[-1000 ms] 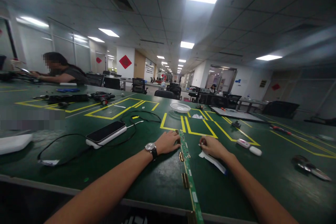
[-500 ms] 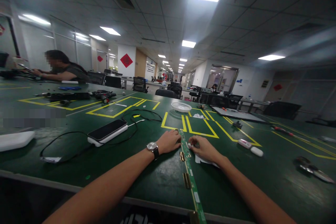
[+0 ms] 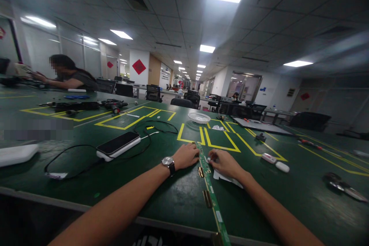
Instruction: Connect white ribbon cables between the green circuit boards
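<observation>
A long, narrow green circuit board (image 3: 211, 192) with gold-coloured tabs along its left edge lies lengthwise in front of me, its near end reaching past the table edge. My left hand (image 3: 186, 156), wearing a wristwatch (image 3: 168, 162), is closed on the board's far end from the left side. Just right of the board, my right hand (image 3: 224, 162) has its thumb and fingers pinched together on a small white piece, mostly hidden by the fingers. A white sheet (image 3: 227, 178), like paper or tissue, lies under the right wrist.
Left on the green table (image 3: 129, 196) lies a phone (image 3: 118, 142) on a white block with black cable. Farther away stand a white basket (image 3: 198, 117) and, rightward, a pink-and-white case (image 3: 268, 158) and a screwdriver (image 3: 309, 143). A person (image 3: 73, 77) sits far left.
The board's near end has swung slightly to the right. My right hand has shifted very little, still pinched beside the board; my left hand stays on the far end.
</observation>
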`<state>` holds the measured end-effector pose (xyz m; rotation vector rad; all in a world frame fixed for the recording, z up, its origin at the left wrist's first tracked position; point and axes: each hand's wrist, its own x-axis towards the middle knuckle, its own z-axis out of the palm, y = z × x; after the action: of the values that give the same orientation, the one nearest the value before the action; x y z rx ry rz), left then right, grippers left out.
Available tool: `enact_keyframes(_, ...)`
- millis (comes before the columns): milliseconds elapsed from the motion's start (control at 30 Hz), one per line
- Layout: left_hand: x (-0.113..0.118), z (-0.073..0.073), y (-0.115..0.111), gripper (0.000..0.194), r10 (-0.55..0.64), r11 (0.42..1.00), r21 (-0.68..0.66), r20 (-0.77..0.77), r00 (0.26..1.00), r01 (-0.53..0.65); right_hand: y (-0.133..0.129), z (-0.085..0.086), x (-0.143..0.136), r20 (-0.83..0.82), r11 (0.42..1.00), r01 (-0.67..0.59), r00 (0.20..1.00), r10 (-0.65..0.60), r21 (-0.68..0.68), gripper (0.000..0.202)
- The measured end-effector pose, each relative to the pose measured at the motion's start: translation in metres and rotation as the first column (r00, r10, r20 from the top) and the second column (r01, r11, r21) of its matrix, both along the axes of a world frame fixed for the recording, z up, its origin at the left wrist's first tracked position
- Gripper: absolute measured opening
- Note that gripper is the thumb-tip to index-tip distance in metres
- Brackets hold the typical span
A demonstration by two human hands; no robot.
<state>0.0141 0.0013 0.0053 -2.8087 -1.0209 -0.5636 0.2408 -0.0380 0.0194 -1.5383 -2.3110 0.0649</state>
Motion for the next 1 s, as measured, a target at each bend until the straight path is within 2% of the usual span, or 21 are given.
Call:
enact_keyframes(233, 0.001, -0.001, 0.000, 0.015, -0.016, 1.000, 0.010, 0.005, 1.000, 0.016, 0.000, 0.001, 0.000, -0.011, 1.000, -0.006, 1.000, 0.006, -0.008, 0.016)
enact_keyframes(500, 0.004, -0.001, 0.000, 0.016, -0.050, 0.999, 0.010, -0.005, 0.999, 0.050, 0.004, -0.005, 0.000, -0.075, 1.000, -0.018, 0.997, 0.018, 0.001, 0.018)
enact_keyframes(733, 0.004, -0.001, 0.000, 0.017, -0.093, 0.996, 0.005, -0.010, 0.996, 0.093, 0.007, -0.006, 0.003, -0.082, 0.991, -0.134, 0.988, 0.134, 0.006, 0.013)
enact_keyframes(1000, 0.006, -0.004, 0.012, 0.016, -0.123, 0.992, -0.020, 0.015, 0.992, 0.123, 0.015, -0.001, 0.008, -0.089, 0.961, -0.275, 0.958, 0.272, -0.017, 0.012)
